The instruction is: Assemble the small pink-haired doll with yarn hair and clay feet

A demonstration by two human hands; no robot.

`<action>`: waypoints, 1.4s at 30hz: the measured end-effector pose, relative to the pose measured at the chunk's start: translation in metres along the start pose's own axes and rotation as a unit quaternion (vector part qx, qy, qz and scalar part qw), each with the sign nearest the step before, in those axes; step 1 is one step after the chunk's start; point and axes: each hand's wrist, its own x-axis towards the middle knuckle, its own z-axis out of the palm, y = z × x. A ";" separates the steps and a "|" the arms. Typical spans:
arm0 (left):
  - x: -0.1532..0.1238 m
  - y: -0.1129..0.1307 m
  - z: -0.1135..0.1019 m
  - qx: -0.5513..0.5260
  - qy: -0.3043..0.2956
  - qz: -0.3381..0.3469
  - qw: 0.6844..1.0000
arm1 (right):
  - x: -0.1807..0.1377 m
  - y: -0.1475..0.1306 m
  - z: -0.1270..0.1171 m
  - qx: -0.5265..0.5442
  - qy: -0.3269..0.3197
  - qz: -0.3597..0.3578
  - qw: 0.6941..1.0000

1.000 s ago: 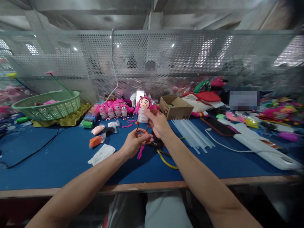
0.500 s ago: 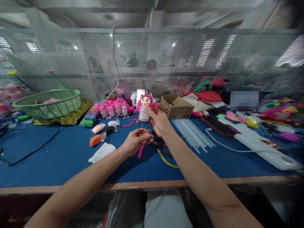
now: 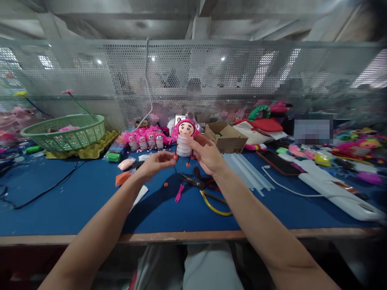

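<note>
My right hand (image 3: 208, 155) holds up a small doll (image 3: 184, 139) with pink hair, a round face and a white ribbed body, pinching it at its side. Thin dark legs with orange bead feet hang below the doll. My left hand (image 3: 155, 162) hovers just left of the doll's legs, fingers loosely curled, holding nothing that I can see. A small orange bead (image 3: 165, 184) and a pink tuft (image 3: 179, 193) lie on the blue table (image 3: 75, 201) beneath my hands.
Pliers with yellow handles (image 3: 208, 193) lie under my right wrist. A row of finished pink dolls (image 3: 145, 139), clay packets (image 3: 122, 178), a green basket (image 3: 66, 132), a cardboard box (image 3: 225, 137), clear glue sticks (image 3: 244, 167) and a phone on a cable (image 3: 276, 162) surround them.
My left hand let go of the doll's legs and moved up and to the left. An orange bead now lies on the table, and the pliers are uncovered.
</note>
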 end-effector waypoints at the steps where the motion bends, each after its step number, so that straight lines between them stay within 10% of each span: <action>1: 0.001 0.002 -0.004 -0.030 0.007 0.030 0.999 | -0.001 -0.001 0.002 0.001 0.000 0.003 1.000; 8: -0.001 0.007 0.006 -0.155 -0.039 0.063 0.985 | -0.008 0.011 0.003 -0.034 -0.006 0.037 0.999; 24: 0.013 -0.016 0.009 -0.153 0.190 0.070 0.967 | -0.010 0.039 -0.011 -0.142 0.038 0.092 0.985; 38: 0.003 -0.002 0.015 -0.085 0.105 0.086 0.987 | -0.012 0.030 -0.004 -0.134 -0.027 0.066 0.988; 42: 0.004 0.006 0.003 -0.052 0.177 0.112 0.976 | -0.012 0.027 -0.006 -0.101 -0.033 0.047 0.993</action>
